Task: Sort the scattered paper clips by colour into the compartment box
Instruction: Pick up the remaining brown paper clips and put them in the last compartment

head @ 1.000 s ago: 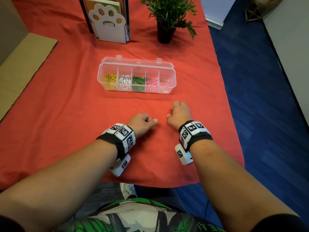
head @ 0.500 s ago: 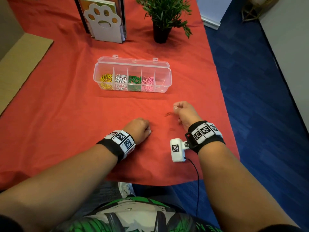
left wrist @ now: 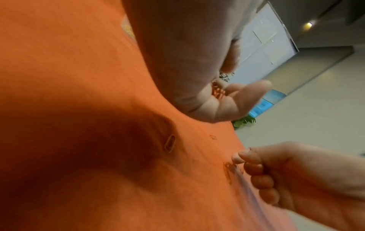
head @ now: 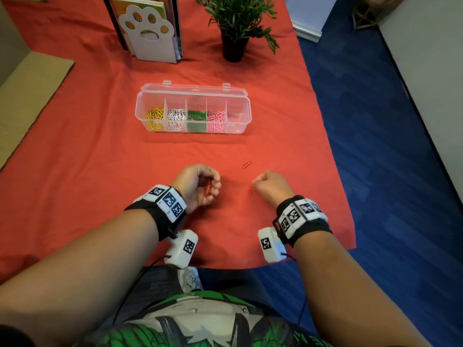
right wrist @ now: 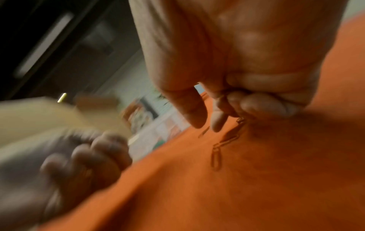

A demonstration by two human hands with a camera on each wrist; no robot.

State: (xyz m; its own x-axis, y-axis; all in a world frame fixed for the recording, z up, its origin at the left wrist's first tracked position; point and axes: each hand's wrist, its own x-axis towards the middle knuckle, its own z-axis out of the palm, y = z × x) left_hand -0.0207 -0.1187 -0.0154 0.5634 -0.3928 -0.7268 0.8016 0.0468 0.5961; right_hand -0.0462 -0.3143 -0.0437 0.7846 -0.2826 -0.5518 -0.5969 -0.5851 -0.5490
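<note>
The clear compartment box (head: 244, 126) lies open mid-table and holds yellow, white, green and pink clips; its right-end cell has a few red ones. My left hand (head: 213, 184) is rolled palm-inward, its fingers curled round a bunch of red paper clips (head: 207, 189), also seen in the left wrist view (left wrist: 218, 92). To its right, my right hand (head: 256, 182) pinches a short linked string of red clips (right wrist: 227, 140) that trails onto the cloth. One loose red clip (head: 246, 164) lies beyond both hands, and another loose clip (left wrist: 169, 143) lies below my left hand.
An orange-red cloth (head: 100, 159) covers the table; its edge drops off just right of my right hand. A paw-shaped book stand (head: 147, 33) and a potted plant (head: 235, 28) stand at the back. Cardboard (head: 22, 96) lies at the left.
My left hand has rolled from knuckles-up to show the red clips in its palm. My right hand has drawn back toward me, dragging its string of clips.
</note>
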